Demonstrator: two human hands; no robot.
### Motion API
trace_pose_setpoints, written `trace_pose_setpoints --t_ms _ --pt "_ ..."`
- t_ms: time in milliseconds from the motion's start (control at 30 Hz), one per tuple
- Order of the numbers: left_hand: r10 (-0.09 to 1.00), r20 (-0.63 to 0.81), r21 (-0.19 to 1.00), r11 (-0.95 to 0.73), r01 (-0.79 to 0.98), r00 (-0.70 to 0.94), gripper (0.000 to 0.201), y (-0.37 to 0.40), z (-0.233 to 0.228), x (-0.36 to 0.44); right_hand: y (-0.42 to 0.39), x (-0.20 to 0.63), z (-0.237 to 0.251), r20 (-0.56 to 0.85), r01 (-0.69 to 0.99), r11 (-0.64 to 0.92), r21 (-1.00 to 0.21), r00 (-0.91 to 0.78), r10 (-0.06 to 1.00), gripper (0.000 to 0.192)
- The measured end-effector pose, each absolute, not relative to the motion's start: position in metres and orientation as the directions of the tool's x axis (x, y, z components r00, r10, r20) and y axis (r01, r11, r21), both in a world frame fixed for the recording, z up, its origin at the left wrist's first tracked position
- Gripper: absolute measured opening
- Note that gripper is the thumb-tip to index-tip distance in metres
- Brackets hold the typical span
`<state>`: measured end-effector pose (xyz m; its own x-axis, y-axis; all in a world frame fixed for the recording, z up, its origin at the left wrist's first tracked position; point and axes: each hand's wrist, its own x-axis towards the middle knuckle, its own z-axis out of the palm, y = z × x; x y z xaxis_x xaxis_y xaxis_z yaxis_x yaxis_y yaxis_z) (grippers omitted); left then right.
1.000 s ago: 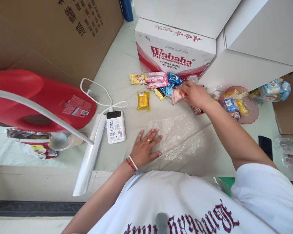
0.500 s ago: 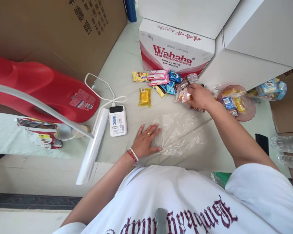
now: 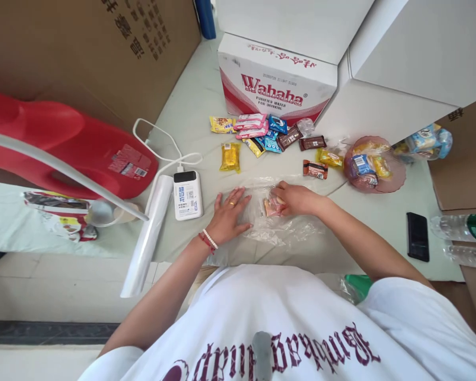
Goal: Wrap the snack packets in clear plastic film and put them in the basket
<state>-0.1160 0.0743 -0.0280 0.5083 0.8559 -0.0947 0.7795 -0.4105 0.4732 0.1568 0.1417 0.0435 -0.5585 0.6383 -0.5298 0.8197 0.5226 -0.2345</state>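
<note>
My left hand (image 3: 229, 215) lies flat with fingers spread at the left edge of a clear plastic sheet (image 3: 277, 233). Over the middle of that sheet, my right hand (image 3: 293, 200) is closed on a small wrapped snack (image 3: 273, 206) with an orange-brown look, partly covered by the fingers. Behind the hands are a yellow-wrapped snack (image 3: 230, 157), a stack of pink packets (image 3: 252, 125), a blue packet (image 3: 277, 124) and dark brown bars (image 3: 312, 143). A reddish-brown packet (image 3: 315, 169) rests just beyond my right hand.
A pink glass bowl (image 3: 396, 177) of snacks stands right, with a phone (image 3: 418, 237) nearer. A white power bank (image 3: 188, 196) and a plastic film roll (image 3: 148, 238) lie left, beside a red container (image 3: 75, 143). The Wahaba-style water carton (image 3: 277, 79) stands behind the snacks.
My right hand has come from the snack pile toward me, carrying the small wrapped snack onto the plastic sheet. The dark bars and reddish-brown packet are now uncovered. My left hand stays flat.
</note>
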Motion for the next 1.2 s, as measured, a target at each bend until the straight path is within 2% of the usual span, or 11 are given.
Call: trace_pose_setpoints --t_ms 100,200,300,433,500,567,700,800,967,1067,1200 --pt "0.861 0.031 0.480 -0.459 0.748 0.508 0.061 0.058 -0.026 -0.118 0.128 0.169 0.034 -0.458 0.823 0.457 -0.337 -0.568 0.684 0.063" --pt "0.838 0.052 0.497 -0.493 0.714 0.543 0.047 0.046 -0.032 -0.114 0.114 0.174 0.036 -0.419 0.846 0.455 -0.278 -0.533 0.735 0.051" --pt "0.859 0.022 0.487 -0.456 0.745 0.511 0.048 0.040 -0.041 -0.111 0.103 0.166 0.036 -0.353 0.836 0.515 -0.188 -0.547 0.759 0.041" --pt "0.880 0.135 0.427 -0.466 0.775 0.454 0.051 0.032 -0.045 -0.112 0.098 0.152 0.027 -0.303 0.814 0.557 -0.164 -0.579 0.757 0.050" --pt "0.851 0.253 0.378 -0.525 0.763 0.460 0.052 0.025 -0.041 -0.113 0.097 0.152 0.022 -0.286 0.819 0.535 -0.208 -0.574 0.767 0.054" --pt "0.765 0.319 0.340 -0.644 0.686 0.560 0.060 0.019 -0.037 -0.114 0.091 0.160 0.021 -0.225 0.803 0.513 -0.302 -0.583 0.780 0.060" --pt "0.601 0.247 0.379 -0.782 0.495 0.760 0.055 0.016 -0.036 -0.113 0.061 0.201 0.023 -0.037 0.696 0.522 -0.494 -0.616 0.787 0.050" --pt "0.636 0.176 0.401 -0.743 0.536 0.751 0.048 0.020 -0.043 -0.116 0.027 0.231 0.013 -0.025 0.677 0.526 -0.515 -0.625 0.780 0.038" --pt "0.747 0.134 0.419 -0.639 0.645 0.652 0.033 0.035 -0.047 -0.119 -0.005 0.243 -0.006 0.049 0.730 0.489 -0.477 -0.533 0.845 0.020" --pt "0.787 0.122 0.474 -0.581 0.661 0.605 0.028 0.049 -0.041 -0.119 0.008 0.237 0.007 0.076 0.654 0.480 -0.585 -0.545 0.835 0.020" --pt "0.878 0.088 0.651 -0.408 0.640 0.470 0.040 0.068 -0.033 -0.118 0.049 0.231 0.031 0.013 0.554 0.345 -0.758 -0.516 0.856 0.024"
